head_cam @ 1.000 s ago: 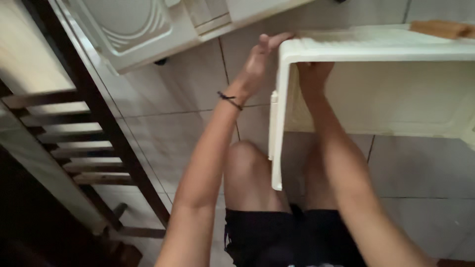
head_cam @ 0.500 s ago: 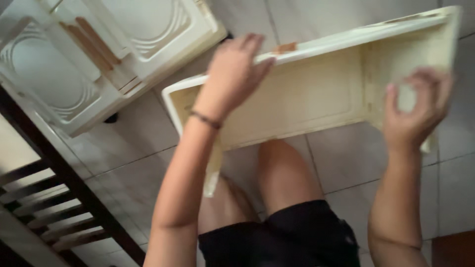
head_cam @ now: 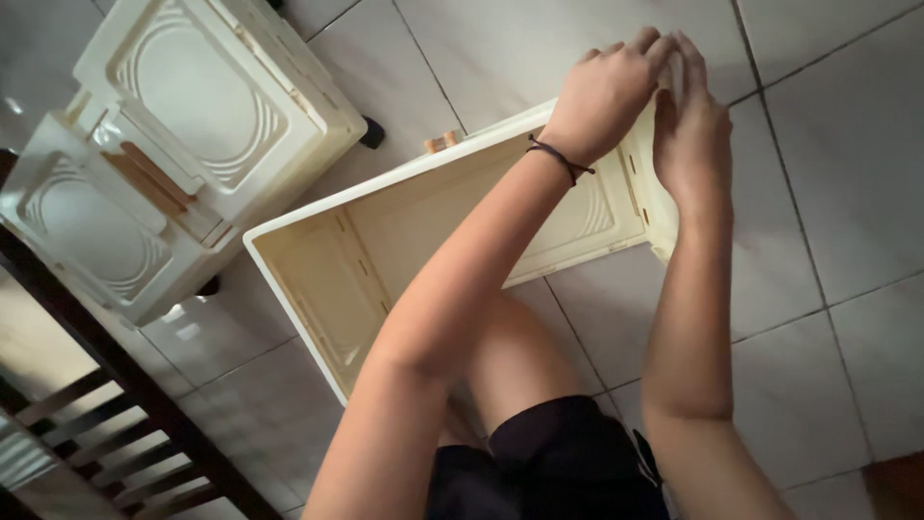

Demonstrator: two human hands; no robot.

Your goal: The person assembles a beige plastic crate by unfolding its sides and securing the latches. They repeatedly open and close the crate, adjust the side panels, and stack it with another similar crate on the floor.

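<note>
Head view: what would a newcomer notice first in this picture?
First, the cream plastic crate frame in the middle, open side toward the camera, above the tiled floor. Both hands meet at its far right corner: left hand on the top edge, right hand beside it. A folded cream crate lies upper left.

1. A cream plastic cabinet (head_cam: 183, 144) with moulded oval door panels is seen lying on the tiled floor (head_cam: 828, 193).
2. A dark wooden slatted frame (head_cam: 106, 424) is seen at the lower left.
</note>
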